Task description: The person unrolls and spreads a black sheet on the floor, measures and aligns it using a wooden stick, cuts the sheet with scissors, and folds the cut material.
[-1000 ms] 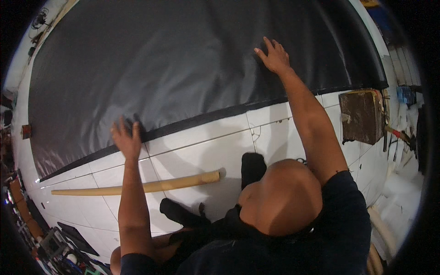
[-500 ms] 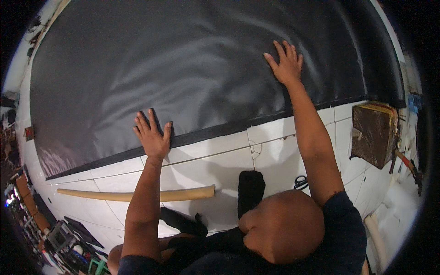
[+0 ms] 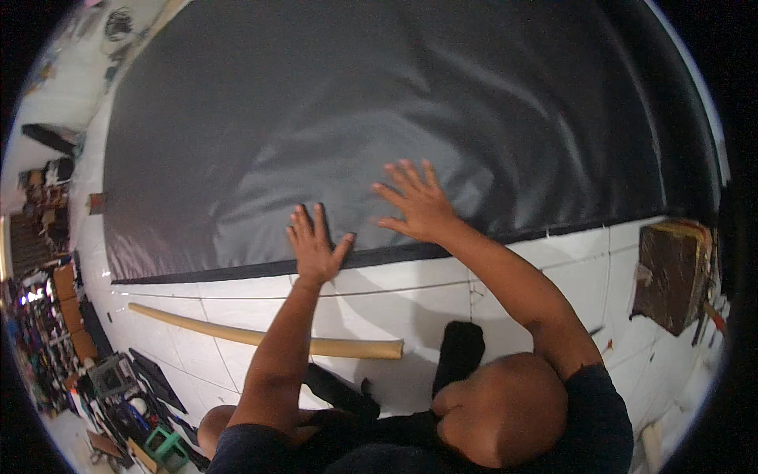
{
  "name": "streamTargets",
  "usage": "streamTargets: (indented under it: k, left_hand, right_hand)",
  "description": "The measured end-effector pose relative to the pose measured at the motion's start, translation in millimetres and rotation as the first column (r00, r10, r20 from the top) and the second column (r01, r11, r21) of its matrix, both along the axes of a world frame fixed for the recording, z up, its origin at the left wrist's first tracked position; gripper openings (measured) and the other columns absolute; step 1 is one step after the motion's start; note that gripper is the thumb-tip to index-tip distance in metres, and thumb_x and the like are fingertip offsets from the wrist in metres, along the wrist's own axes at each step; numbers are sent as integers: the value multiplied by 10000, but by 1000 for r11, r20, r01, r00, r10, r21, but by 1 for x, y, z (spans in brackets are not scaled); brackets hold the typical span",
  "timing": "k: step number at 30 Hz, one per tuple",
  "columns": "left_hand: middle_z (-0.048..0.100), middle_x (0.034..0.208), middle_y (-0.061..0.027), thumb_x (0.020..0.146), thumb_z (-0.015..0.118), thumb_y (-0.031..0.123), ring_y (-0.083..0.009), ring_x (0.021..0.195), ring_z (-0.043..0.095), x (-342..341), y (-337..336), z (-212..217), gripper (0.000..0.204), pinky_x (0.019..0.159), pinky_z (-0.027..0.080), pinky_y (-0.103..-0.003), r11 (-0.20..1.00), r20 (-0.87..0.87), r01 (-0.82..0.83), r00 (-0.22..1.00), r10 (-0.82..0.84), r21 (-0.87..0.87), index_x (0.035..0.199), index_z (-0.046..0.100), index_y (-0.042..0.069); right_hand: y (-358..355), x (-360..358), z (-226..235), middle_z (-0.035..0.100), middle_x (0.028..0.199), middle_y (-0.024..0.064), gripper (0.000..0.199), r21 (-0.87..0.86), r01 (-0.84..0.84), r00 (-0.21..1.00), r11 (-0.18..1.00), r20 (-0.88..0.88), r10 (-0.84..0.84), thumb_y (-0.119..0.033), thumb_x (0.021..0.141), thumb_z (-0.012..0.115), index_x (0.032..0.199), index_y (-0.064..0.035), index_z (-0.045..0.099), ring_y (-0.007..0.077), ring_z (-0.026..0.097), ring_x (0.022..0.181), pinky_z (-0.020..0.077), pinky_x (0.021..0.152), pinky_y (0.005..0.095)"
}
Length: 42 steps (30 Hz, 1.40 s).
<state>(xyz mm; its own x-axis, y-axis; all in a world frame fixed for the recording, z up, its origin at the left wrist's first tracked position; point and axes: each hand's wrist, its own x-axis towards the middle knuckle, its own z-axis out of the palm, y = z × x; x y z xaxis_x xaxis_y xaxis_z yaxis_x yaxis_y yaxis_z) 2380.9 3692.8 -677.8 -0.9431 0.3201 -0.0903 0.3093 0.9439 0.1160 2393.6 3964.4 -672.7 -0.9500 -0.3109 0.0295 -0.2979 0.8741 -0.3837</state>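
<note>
Across the floor (image 3: 580, 272) lies the black sheet (image 3: 355, 95); on the sheet's near edge the left hand (image 3: 316, 251) rests palm down, fingers spread open; farther onto the sheet, the right hand (image 3: 422, 207) has its fingers fanned open too; just short of the sheet lies a tan tube (image 3: 359, 347); by its near right corner, a brown block (image 3: 671, 276).

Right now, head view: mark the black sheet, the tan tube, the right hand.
Black sheet (image 3: 347, 79): head view, flat upper-middle surface.
Tan tube (image 3: 347, 347): head view, thicker right-hand stretch.
Right hand (image 3: 422, 210): head view, back of the hand.
</note>
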Motion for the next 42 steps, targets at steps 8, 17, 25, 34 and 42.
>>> streamTargets:
  k: [8,17,25,34,42]
  left_hand:
    - [111,1524,-309,838,531,629,-466,1420,94,-1,6,7,895,1126,67,-581,994,38,-9,999,4,112,1478,273,60]
    - [429,1328,-259,769,686,440,-392,1197,464,6,-91,14,841,1010,375,-487,100,43,-936,121,992,336,1371,361,-49]
    - [593,864,-140,836,610,144,-249,691,599,-5,-118,-11,259,486,455,-371,-679,864,-536,285,414,502,1025,580,-31]
    - [598,851,-95,831,621,121,-233,715,592,-11,-168,-26,144,510,480,-362,-684,936,-640,211,282,351,947,588,42]
    - [612,1067,-116,898,551,169,-278,945,610,-8,-107,-15,247,789,523,-405,-632,874,-605,358,328,485,1059,568,-17]
  right_hand:
    - [18,43,22,165,1565,138,760,141,212,964,967,130,-231,-613,863,519,1470,-195,334,330,58,1458,2,1164,527]
    - [25,45,16,189,1554,146,763,-29,229,966,973,133,-223,-537,871,568,1465,-127,322,316,118,1450,53,1175,492]
    - [77,79,4,344,1459,161,635,-187,472,876,862,-16,-483,-345,876,638,1404,-88,396,348,321,1351,226,1130,482]
    - [116,300,24,486,1123,185,313,-219,935,323,279,200,-925,-146,891,596,1145,27,540,344,488,1125,387,1001,424]
    - [42,368,156,539,1077,188,370,106,914,333,391,351,-875,-223,904,581,1150,39,492,323,544,1036,429,928,407]
